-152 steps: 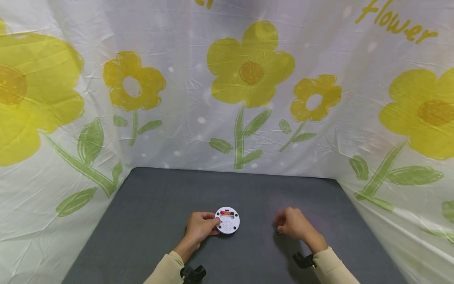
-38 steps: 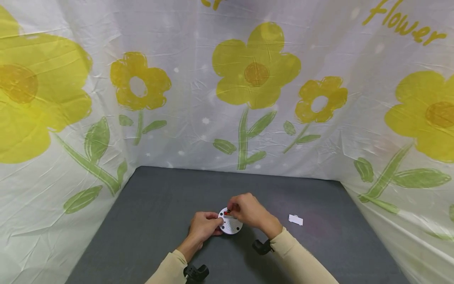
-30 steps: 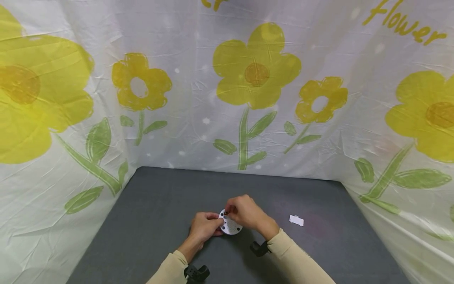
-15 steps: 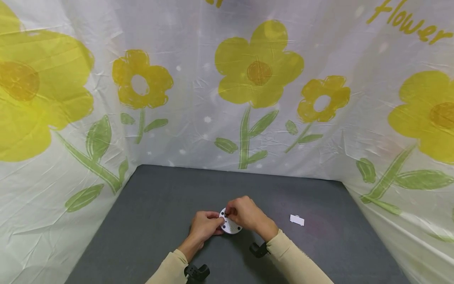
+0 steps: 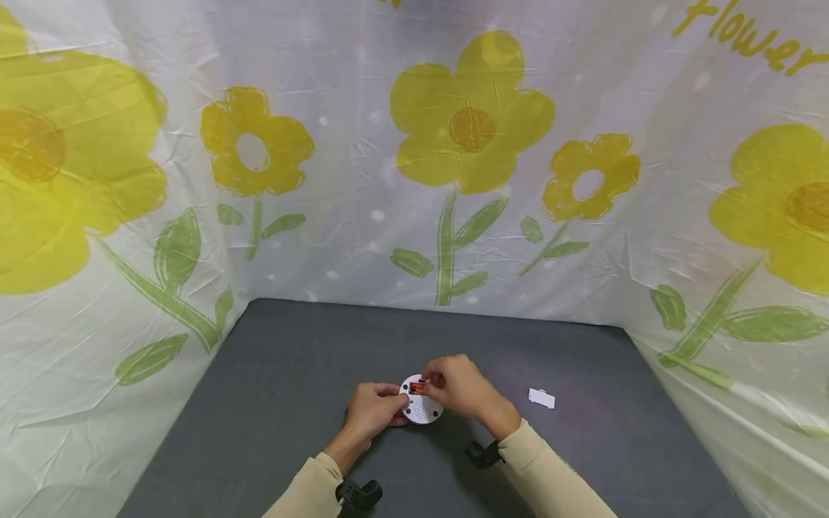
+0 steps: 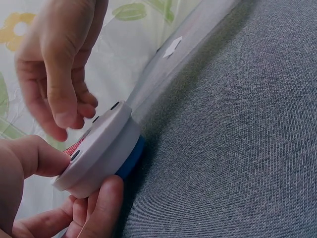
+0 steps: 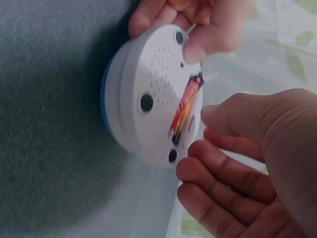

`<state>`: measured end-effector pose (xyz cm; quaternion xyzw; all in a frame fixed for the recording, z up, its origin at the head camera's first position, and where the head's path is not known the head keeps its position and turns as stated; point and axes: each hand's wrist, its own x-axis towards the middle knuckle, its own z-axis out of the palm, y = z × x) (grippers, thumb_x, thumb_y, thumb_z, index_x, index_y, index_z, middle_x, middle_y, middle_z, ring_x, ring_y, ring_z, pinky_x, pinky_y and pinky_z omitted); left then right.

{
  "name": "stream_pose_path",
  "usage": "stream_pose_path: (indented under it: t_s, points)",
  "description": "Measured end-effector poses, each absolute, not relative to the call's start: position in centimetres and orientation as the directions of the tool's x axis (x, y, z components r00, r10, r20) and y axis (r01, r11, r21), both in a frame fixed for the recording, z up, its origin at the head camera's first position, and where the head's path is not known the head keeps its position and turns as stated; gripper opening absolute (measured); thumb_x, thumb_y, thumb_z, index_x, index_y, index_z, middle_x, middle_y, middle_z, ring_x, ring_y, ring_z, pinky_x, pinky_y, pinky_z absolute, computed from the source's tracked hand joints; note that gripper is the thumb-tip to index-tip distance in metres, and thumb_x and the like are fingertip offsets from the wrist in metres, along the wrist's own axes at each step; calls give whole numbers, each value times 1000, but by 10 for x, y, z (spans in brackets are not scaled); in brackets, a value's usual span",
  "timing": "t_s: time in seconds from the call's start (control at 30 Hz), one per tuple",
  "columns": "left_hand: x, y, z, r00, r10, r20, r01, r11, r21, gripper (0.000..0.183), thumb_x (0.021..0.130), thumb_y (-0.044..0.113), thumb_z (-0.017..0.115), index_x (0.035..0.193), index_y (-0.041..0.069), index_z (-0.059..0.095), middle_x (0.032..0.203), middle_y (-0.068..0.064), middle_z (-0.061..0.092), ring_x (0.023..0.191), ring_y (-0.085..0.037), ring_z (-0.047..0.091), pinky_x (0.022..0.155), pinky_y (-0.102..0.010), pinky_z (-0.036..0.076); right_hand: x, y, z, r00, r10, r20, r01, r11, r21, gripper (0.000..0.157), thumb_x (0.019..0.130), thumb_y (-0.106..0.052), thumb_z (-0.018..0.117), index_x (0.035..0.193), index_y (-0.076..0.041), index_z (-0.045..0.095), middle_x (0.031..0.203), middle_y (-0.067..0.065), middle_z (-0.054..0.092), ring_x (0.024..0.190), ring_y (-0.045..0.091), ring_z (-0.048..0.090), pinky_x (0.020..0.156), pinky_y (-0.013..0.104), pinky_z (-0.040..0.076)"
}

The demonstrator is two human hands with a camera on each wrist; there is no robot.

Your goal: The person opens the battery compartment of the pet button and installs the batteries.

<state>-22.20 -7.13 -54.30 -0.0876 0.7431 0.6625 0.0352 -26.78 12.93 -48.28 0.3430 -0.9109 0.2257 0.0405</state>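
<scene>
A round white device (image 5: 425, 414) with speaker holes and black feet lies with its perforated face up; a blue underside shows in both wrist views. My left hand (image 5: 370, 414) grips its left edge, thumb on the face and fingers beneath. Red and orange batteries (image 7: 184, 110) lie in its uncovered compartment, partly hidden by my right hand in the head view. My right hand (image 5: 465, 388) hovers right at the compartment, its fingers loosely bent. Nothing shows between its thumb and fingers in the right wrist view.
A small white battery cover (image 5: 541, 398) lies on the dark grey table (image 5: 311, 345) to the right. A flower-printed curtain (image 5: 343, 237) encloses the back and sides. Each wrist wears a black camera band (image 5: 358, 495).
The white cover has come to lie on the table. My right hand went to the compartment, worked there with a battery, and has just lifted slightly rightward, uncovering the batteries. My left hand keeps its grip.
</scene>
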Motion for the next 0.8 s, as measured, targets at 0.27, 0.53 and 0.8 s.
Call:
stream_pose_path:
  t_s: [0.27,0.53,0.8]
  points:
    - [-223,-73,-543,-981,-75,-180,-187,99,977,28,88,8,79,113,-6,77,99,-14,78,74,-17,76,65,-32,69,-266,138,-481,-880,-453,143,-468,774,-426,19,98,-28,81,95,-9,83,82,-2,77,71,9,66,61,29,57]
    - [-223,-72,-546,-985,-55,-166,-170,72,983,28,87,6,78,111,-8,77,96,-13,79,72,-18,77,65,-33,70,-258,128,-483,-923,-384,-27,-319,801,-506,56,103,-49,73,61,-12,70,51,-12,45,48,8,40,45,24,30]
    - [-222,-71,-544,-985,-65,-159,-165,85,983,29,86,6,78,112,-8,77,96,-13,79,73,-19,78,65,-33,70,-257,115,-486,-960,-278,-27,-236,862,-448,62,96,-59,76,54,-19,54,50,-10,42,46,12,43,43,27,31]
